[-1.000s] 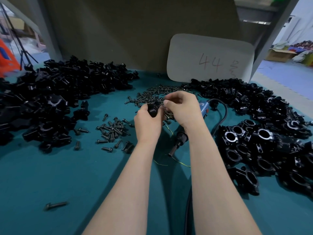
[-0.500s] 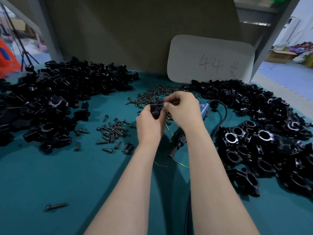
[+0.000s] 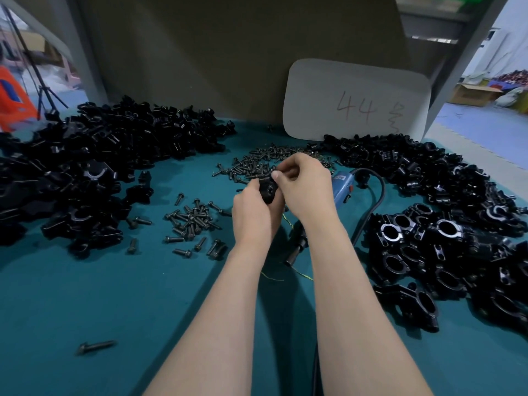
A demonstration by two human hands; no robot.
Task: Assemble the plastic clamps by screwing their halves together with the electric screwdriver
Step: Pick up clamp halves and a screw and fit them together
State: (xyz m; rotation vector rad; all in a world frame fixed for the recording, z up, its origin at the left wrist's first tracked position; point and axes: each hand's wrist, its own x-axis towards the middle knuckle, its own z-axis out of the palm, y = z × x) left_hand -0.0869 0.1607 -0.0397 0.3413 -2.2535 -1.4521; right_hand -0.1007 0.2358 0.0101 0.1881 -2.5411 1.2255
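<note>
Clamp (image 3: 268, 190) in left grip (image 3: 253, 214), right grip (image 3: 305, 187) pinching its upper edge

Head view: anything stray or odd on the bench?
One lone screw lies near the front-left of the teal mat, well apart from the screw piles. A thin yellow thread also trails under the forearms. Nothing looks damaged.

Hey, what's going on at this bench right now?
A person is putting together black plastic clamps. The left hand grips one clamp, and the right hand pinches at its top, probably seating a screw that is hidden. The electric screwdriver lies untouched on the teal table beside the right wrist. On the left lie loose halves, in the middle screws, on the right finished clamps.
</note>
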